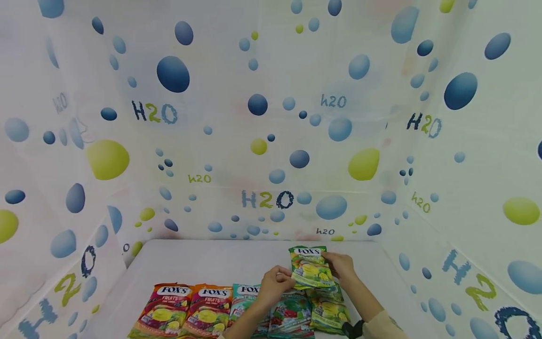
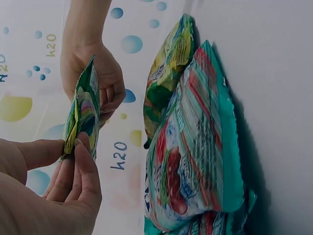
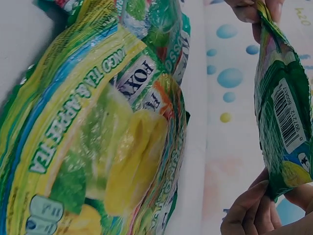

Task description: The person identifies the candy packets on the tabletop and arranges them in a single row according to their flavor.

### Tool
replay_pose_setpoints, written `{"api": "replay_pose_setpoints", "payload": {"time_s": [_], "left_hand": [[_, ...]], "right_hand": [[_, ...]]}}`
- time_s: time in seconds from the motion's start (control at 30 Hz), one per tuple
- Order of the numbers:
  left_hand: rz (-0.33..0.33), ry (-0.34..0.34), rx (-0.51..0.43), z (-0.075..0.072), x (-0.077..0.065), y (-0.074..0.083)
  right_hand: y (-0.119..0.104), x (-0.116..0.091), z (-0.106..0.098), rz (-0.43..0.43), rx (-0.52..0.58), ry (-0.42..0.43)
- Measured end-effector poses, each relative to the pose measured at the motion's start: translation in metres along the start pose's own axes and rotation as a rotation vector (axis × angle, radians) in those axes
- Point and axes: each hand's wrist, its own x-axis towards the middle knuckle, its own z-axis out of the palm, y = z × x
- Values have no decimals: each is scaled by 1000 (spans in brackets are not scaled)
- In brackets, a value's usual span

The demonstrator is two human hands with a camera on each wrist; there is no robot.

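Note:
Both hands hold up a green and yellow Fox's candy bag [image 1: 312, 267] above the row of bags. My left hand [image 1: 274, 288] pinches its lower left edge between thumb and fingers. At the upper right corner, my right hand [image 1: 341, 265] grips the same bag. The right wrist view shows the back of the held bag [image 3: 285, 115], with a barcode. Beneath it lies another green and yellow Fox's bag [image 1: 329, 314], printed with apple tea wording in the right wrist view. A teal bag with red fruit [image 1: 292, 316] lies beside that one, close under my left hand.
Two red-orange Fox's Fruits bags [image 1: 163, 308] [image 1: 207, 310] lie at the left of the row. A teal mint bag [image 1: 242, 296] sits in the middle, partly hidden by the left forearm. The white table [image 1: 190, 259] meets a dotted curtain [image 1: 228, 150] behind and at both sides.

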Motion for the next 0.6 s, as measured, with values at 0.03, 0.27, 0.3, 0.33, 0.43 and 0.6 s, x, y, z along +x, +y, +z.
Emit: {"api": "replay_pose_setpoints", "payload": {"time_s": [0.03, 0.27, 0.3, 0.33, 0.43, 0.6], "left_hand": [[-8, -2, -21, 2, 0, 0], [-13, -30, -60, 11, 0, -8], [-11, -33, -54, 13, -1, -9], [-11, -36, -45, 15, -1, -10], [-9, -54, -45, 21, -2, -11], [-27, -77, -60, 30, -5, -9]], "right_hand": [[0, -1, -3, 0, -3, -2], [2, -5, -17, 15, -21, -1], [2, -5, -19, 14, -26, 1], [3, -6, -21, 14, -28, 4], [5, -9, -28, 5, -37, 6], [8, -12, -40, 2, -37, 5]]}}
